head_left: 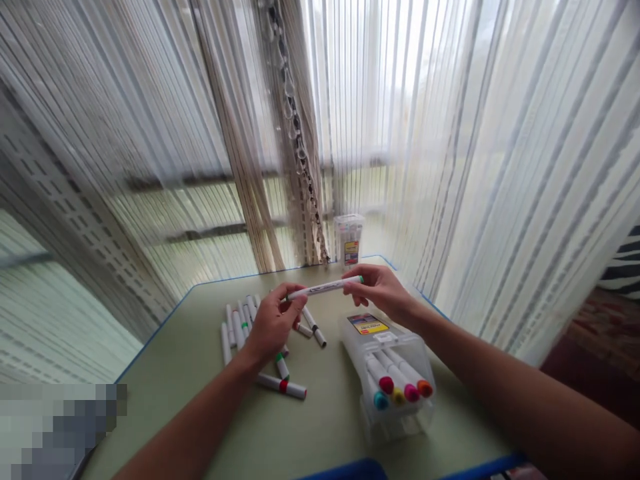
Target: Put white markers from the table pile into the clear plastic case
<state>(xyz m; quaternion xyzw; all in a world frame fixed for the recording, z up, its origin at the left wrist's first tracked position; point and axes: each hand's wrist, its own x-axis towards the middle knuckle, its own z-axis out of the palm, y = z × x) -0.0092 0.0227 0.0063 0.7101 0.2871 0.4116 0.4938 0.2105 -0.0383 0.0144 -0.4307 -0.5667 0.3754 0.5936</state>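
Note:
Between my two hands a white marker (325, 288) with green ends is held nearly level above the table. My left hand (274, 321) pinches its left end, and the fingers of my right hand (377, 288) close on its right end. Several white markers (281, 385) lie loose on the table under and around my left hand, some with red, green or black bands; my hand hides part of them. Below my right hand a clear plastic marker case (357, 363) lies on its side, with several markers inside showing red, blue, yellow, pink and orange ends.
A second clear case (349, 239) stands upright at the table's far edge. The pale green table (185, 360) has a blue rim. String curtains (430, 133) with a beaded strand hang just behind it in front of a window. A blue object (345, 471) shows at the bottom edge.

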